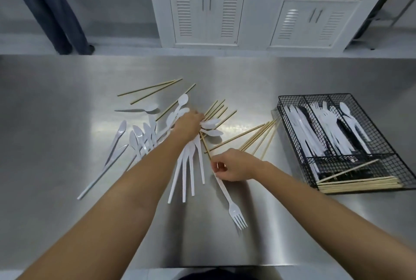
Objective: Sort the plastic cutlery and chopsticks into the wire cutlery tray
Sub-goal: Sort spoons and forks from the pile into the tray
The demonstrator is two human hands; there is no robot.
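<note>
Right grip (pixel 234 167) pinches fork (pixel 234 208) beside chopsticks (pixel 258 137).

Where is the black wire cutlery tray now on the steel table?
In the head view, the black wire cutlery tray sits at the right of the steel table, beyond the right hand, with loose wooden chopsticks beside its left edge.

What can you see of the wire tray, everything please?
The wire cutlery tray is black mesh, rectangular, resting flat at the right of the steel table, clear of both hands. Three long compartments hold white plastic cutlery, the rightmost with spoons. A cross compartment at its near end holds wooden chopsticks, stacked lengthwise, with one lying tilted across them.
</note>
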